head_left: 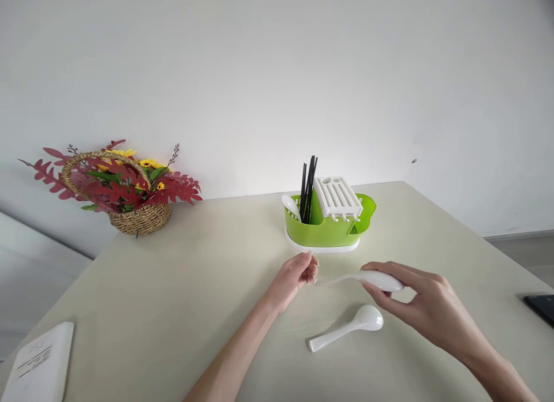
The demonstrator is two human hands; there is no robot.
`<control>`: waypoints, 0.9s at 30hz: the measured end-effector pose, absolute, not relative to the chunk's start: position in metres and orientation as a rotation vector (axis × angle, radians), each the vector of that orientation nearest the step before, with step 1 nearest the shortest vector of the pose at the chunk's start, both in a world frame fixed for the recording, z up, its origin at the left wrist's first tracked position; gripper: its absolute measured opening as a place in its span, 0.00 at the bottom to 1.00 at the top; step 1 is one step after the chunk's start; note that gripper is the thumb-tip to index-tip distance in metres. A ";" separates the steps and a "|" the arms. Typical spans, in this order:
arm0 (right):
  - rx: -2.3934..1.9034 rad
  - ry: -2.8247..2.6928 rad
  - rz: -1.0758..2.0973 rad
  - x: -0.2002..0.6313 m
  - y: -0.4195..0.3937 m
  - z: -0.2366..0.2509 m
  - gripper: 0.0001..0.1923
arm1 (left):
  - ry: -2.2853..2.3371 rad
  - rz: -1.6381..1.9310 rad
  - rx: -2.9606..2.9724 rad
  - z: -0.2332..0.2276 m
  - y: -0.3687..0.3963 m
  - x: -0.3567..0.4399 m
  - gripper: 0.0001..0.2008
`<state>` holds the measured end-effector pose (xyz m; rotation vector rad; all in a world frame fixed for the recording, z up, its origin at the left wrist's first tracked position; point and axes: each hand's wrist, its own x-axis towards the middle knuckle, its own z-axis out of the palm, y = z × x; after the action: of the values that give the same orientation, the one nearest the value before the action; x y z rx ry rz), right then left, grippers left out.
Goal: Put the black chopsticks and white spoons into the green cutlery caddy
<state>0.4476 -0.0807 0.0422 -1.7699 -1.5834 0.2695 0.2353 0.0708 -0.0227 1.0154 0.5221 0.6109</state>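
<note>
Above the table, a white soup spoon [381, 281] is held level between my two hands. My right hand [418, 295] grips its bowl between thumb and fingers. The fingers of my left hand [298, 275] are curled closed at the end of the handle, which looks blurred there. Below it, a second white soup spoon [367, 318] lies on the table, bowl to the right. Behind my hands stands a green cutlery holder [322, 235] with a white slotted top [338, 197]. Several black chopsticks [307, 191] and another white spoon [291, 206] stand in its left compartment.
A wicker basket [141, 219] of red leaves and yellow flowers stands at the back left. At the front left lies a white slotted object [41, 361]. A dark phone-like object [541, 307] lies at the right edge of the table [173, 298]. A wall rises behind.
</note>
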 end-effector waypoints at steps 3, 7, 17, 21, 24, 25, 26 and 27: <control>-1.749 -1.586 0.253 0.442 -0.075 0.045 0.12 | 0.514 0.635 1.061 -0.023 0.069 0.236 0.25; -1.687 -1.577 0.208 0.437 -0.069 0.053 0.11 | 0.488 0.681 1.000 -0.024 0.070 0.237 0.23; -1.541 -1.614 -0.291 0.420 -0.034 0.119 0.11 | 0.489 0.719 0.863 -0.022 0.072 0.238 0.22; -1.589 -1.641 -0.417 0.418 -0.010 0.142 0.14 | 0.500 0.709 0.865 -0.020 0.071 0.237 0.23; -1.714 -1.704 -0.476 0.415 0.009 0.152 0.17 | 0.515 0.697 0.879 -0.017 0.070 0.236 0.23; -1.761 -1.733 -0.477 0.413 0.016 0.154 0.17 | 0.517 0.693 0.883 -0.017 0.070 0.236 0.24; -1.805 -1.765 -0.469 0.411 0.022 0.156 0.16 | 0.518 0.689 0.887 -0.016 0.070 0.236 0.24; -1.847 -1.800 -0.454 0.410 0.028 0.158 0.15 | 0.518 0.687 0.890 -0.016 0.070 0.236 0.24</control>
<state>0.4095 0.0276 0.1580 -1.8473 -1.8000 -0.4540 0.2359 0.0698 -0.0161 0.8901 0.5179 0.6871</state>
